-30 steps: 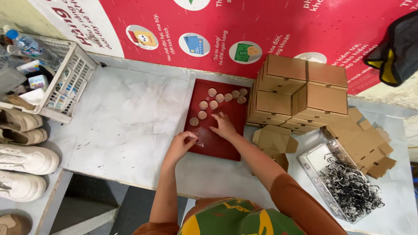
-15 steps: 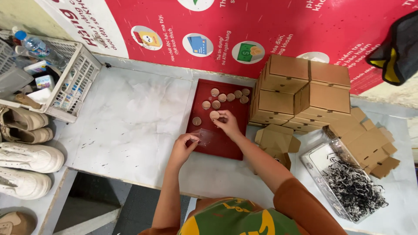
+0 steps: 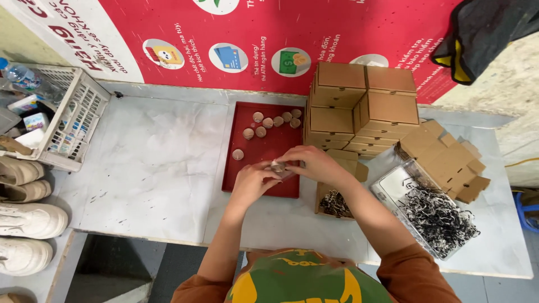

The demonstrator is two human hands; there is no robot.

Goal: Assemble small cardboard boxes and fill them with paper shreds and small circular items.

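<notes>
Head view: both hands (image 3: 283, 171) pinch one round disc (image 3: 277, 166).

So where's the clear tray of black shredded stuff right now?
In the head view the clear tray of black shreds sits at the table's right end, beside the person's right forearm, just below the flat cardboard blanks.

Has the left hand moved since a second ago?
Yes. The left hand has shifted right over the red tray to meet the right hand at a small round piece.
</notes>
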